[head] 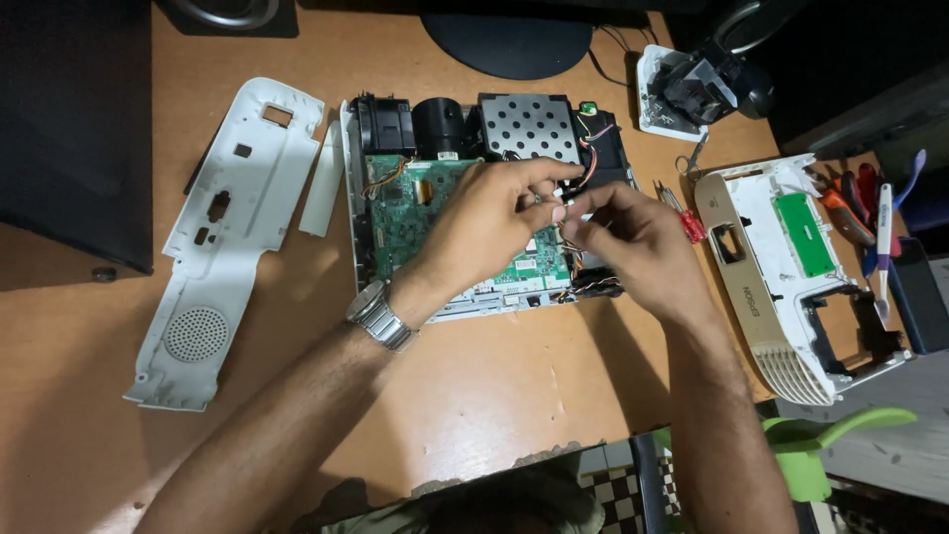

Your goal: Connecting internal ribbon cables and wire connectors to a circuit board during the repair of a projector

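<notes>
Opened device chassis [465,213] is lying at the middle of the wooden worktop [474,386], its cover off. One green circuit board [410,208], one perforated metal plate [527,126], one black cylindrical part [440,124] and one bundle of coloured wires [591,148] are showing inside it.

Head view: two hands are working over the board's right edge. The left hand [484,222], with one metal-link watch [379,314] at its wrist, is pinching its fingers [542,188] nearly closed on a small white connector [560,211]. The right hand [633,242] is meeting it, fingers [583,213] closed to a pinch at the same connector.

One long white plastic panel [222,227] with a round grille is lying to the left. One white housing shell [781,267] with a green rectangular insert is lying to the right. One red-handled screwdriver [682,213] is resting between shell and chassis.
</notes>
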